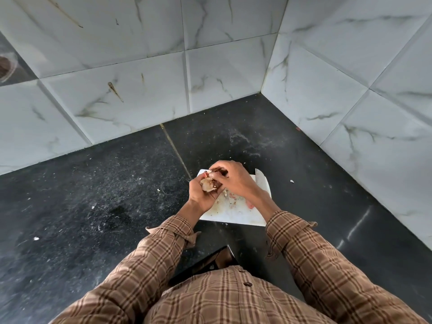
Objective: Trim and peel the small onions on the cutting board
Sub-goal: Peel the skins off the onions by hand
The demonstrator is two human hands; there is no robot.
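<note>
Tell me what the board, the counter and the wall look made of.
Board: likely white plastic, matte, stained with scraps; thin and flat. Counter: looks like polished black stone, perhaps granite; it is speckled, with a light streak reflected. Wall: glossy marble-look tiles, probably ceramic; grey veins and straight grout lines.

Even soft daylight, glare streak on dark counter (357, 226), wide-angle bending at edges, sharp focus

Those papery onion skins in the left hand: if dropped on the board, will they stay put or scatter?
The onion skins look thin and curled, so probably very light and floppy, apt to drift. They likely crumble: flecks already dot the cutting board. The left hand cups them while the right hand picks, suggesting they need containing.
</note>
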